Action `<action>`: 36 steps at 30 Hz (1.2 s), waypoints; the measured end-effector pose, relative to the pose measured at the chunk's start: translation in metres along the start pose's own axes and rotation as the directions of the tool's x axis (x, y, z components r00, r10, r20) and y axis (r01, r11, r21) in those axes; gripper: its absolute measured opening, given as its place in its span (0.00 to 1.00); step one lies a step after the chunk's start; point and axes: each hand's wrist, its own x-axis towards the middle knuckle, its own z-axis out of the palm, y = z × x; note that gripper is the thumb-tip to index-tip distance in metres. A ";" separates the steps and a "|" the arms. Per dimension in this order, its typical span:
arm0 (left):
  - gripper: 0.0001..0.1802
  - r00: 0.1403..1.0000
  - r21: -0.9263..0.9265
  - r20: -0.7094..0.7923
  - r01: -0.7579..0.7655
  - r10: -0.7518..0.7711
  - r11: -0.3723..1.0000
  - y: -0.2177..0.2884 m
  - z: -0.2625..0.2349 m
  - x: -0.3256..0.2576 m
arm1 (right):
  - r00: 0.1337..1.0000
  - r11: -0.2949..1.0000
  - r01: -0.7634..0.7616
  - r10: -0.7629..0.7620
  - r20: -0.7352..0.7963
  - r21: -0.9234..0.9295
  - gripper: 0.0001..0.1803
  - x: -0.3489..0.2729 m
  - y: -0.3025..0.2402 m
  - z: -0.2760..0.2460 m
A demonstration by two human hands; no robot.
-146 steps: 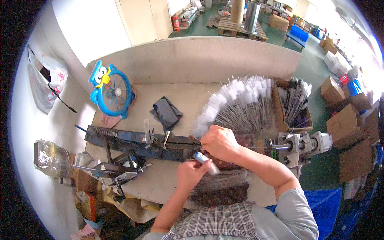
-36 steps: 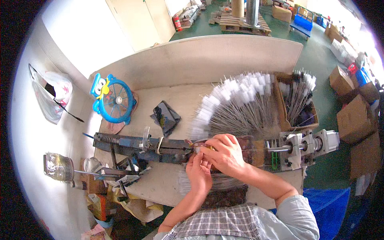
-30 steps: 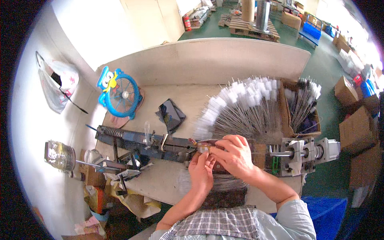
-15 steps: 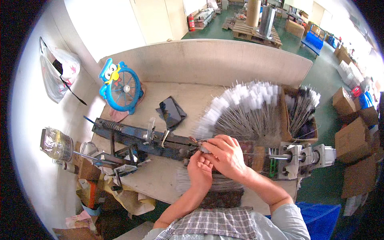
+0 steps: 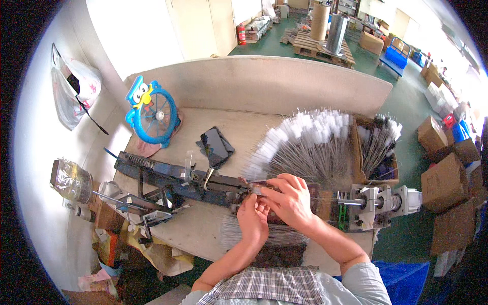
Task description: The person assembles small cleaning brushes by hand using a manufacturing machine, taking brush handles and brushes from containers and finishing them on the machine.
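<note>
My left hand is closed, with thumb and fingertips pinched together beside the long dark metal bar of a bench machine. Just to its right, my right hand curls over the bar's right end, fingertips nearly touching the left thumb. A small pale piece shows at the right fingertips; what it is cannot be made out. From under the right hand a thin wire runs right to the metal spindle. Below the hands lies a bundle of thin wire rods.
Behind the hands fans a large pile of white-tipped wire brushes, beside a cardboard box of dark-tipped ones. A black phone-like slab and a blue duck-faced fan stand farther left. A low board edges the bench.
The whole view has shifted slightly. Both hands stay at the same spot on the machine, with the right fingers slightly altered and the pale piece still at their tips.
</note>
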 end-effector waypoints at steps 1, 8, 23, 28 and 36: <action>0.05 1.000 -0.024 0.001 0.003 -0.003 1.000 0.000 -0.001 0.001 | 1.000 1.000 -0.001 0.001 -0.002 -0.002 0.15 0.000 0.001 -0.001; 0.03 0.999 0.043 0.015 -0.043 0.042 0.998 0.000 0.013 -0.005 | 1.000 1.000 0.003 -0.003 -0.001 0.016 0.15 -0.005 0.008 -0.004; 0.04 0.999 0.044 0.030 -0.016 0.014 0.999 0.002 0.010 -0.004 | 1.000 0.999 0.001 0.000 -0.017 0.037 0.13 -0.004 0.006 0.001; 0.05 0.998 0.026 0.067 -0.020 0.018 0.999 -0.001 0.002 0.001 | 1.000 0.999 0.009 -0.008 -0.017 0.049 0.13 -0.002 0.008 0.000; 0.22 0.999 0.001 0.035 0.020 -0.020 1.000 0.008 0.011 -0.005 | 0.994 0.998 -0.063 0.062 0.086 0.011 0.12 0.004 0.004 -0.029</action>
